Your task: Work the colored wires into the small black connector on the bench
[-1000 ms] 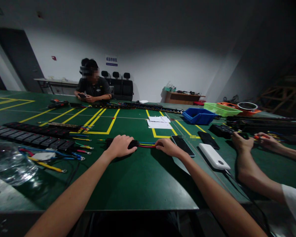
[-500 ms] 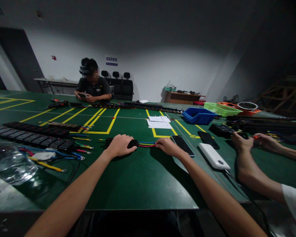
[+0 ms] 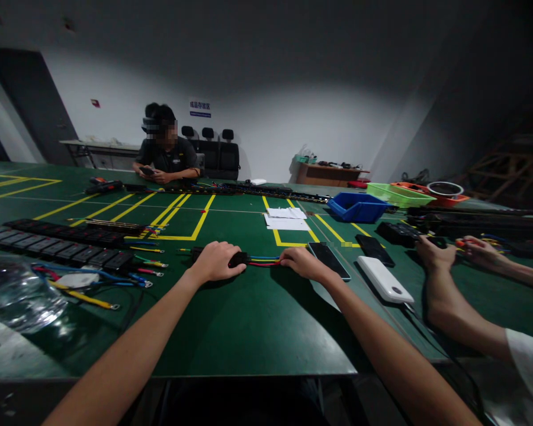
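My left hand (image 3: 217, 261) is closed over a black rectangular module (image 3: 237, 259) lying on the green table, covering most of it. Coloured wires (image 3: 263, 261) in blue, yellow and red run out of the module's right end. Around their far ends my right hand (image 3: 302, 262) is closed, hiding the tips. A short wire end (image 3: 184, 251) sticks out to the left of the module. Just beyond my right hand lies a dark phone (image 3: 329, 261).
Rows of black modules (image 3: 77, 251) with lugged wires and a clear plastic bottle (image 3: 18, 296) are at left. A white power bank (image 3: 384, 280), a blue bin (image 3: 357, 207) and white papers (image 3: 286, 219) lie rightward. A co-worker's hands (image 3: 437, 258) work at right; another person (image 3: 169, 154) sits opposite.
My hands, the module and the wires stay in place. The co-worker's far hand on the right has shifted slightly.
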